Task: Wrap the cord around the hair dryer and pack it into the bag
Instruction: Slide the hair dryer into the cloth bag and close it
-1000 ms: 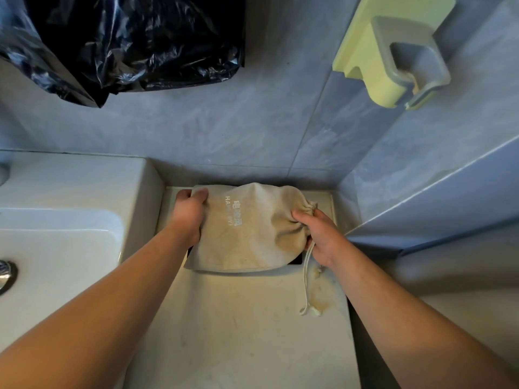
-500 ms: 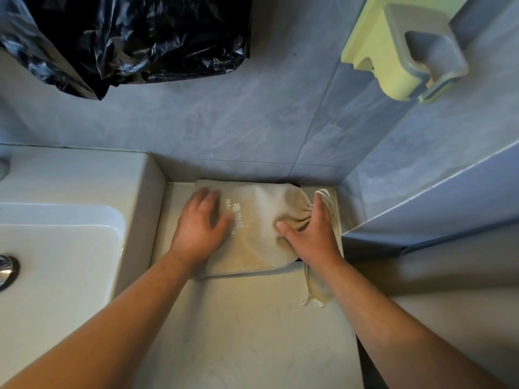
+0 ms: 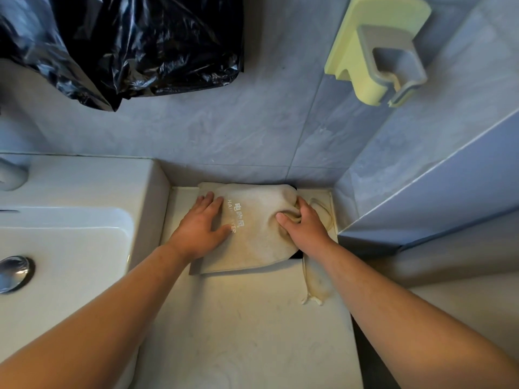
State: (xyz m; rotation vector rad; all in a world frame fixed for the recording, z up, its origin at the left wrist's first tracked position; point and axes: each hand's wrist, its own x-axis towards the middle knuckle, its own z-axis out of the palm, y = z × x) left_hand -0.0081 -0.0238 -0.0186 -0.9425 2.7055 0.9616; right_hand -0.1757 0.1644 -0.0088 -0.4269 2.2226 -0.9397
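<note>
A beige cloth drawstring bag (image 3: 252,237) with white lettering lies on the pale counter (image 3: 247,318), pushed into the corner against the grey tiled wall. A sliver of something black (image 3: 296,254) shows under its right edge; the hair dryer itself is hidden. My left hand (image 3: 200,228) rests flat on the bag's left side, fingers spread. My right hand (image 3: 304,228) presses on the gathered neck of the bag, thumb on the cloth. The bag's drawstring (image 3: 314,279) loops beside my right wrist and trails down the counter.
A white sink basin (image 3: 70,248) with a metal drain plug (image 3: 14,272) sits to the left. A black plastic bag (image 3: 126,43) hangs on the wall above. A yellow-green and grey wall holder (image 3: 376,49) is at the upper right. A blue-grey ledge (image 3: 421,206) borders the right.
The bag has been pushed back into the corner. Both hands went from gripping its ends to pressing flat on top, and the drawstring now lies looped beside my right wrist.
</note>
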